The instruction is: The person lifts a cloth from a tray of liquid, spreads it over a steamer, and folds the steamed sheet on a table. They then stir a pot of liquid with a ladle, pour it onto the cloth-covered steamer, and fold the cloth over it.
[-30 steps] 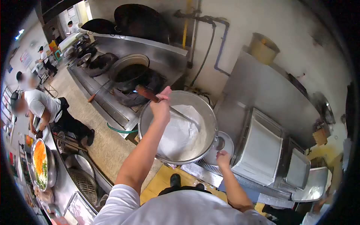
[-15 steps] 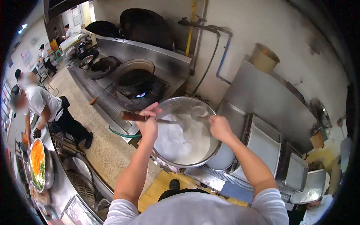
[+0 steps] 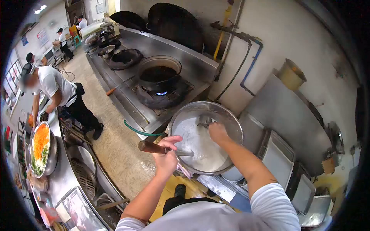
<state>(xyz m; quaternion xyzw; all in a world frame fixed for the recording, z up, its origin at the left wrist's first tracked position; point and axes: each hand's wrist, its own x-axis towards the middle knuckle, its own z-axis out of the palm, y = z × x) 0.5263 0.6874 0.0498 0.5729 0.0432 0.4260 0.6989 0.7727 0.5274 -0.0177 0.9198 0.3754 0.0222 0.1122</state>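
A large round metal basin [image 3: 239, 152] in front of me holds a white substance [image 3: 204, 152], smooth at the front right and lumpier at the left. My left hand [image 3: 165, 158] is closed at the basin's left rim round a tool with a thick wooden handle [image 3: 150, 147]; its metal shaft [image 3: 185, 153] points right over the white contents, and the working end cannot be made out. Inside the basin, toward the back, my right hand [image 3: 218, 133] grips a metal scoop [image 3: 204, 120] low at the white surface. Its bowl is partly hidden by my fingers.
A dark pot [image 3: 160, 73] stands over a blue flame on the steel stove [image 3: 127, 96]. Metal trays [image 3: 277, 158] lie to the right. At left, a person [image 3: 58, 86] leans over a counter beside a bowl of shredded orange and green vegetables [image 3: 40, 148]. A green hose [image 3: 140, 133] crosses the stove edge.
My right hand has moved from the basin's right rim inward, taking the scoop down toward the white contents. My left hand with the wooden-handled tool sits lower against the basin. The view has shifted.
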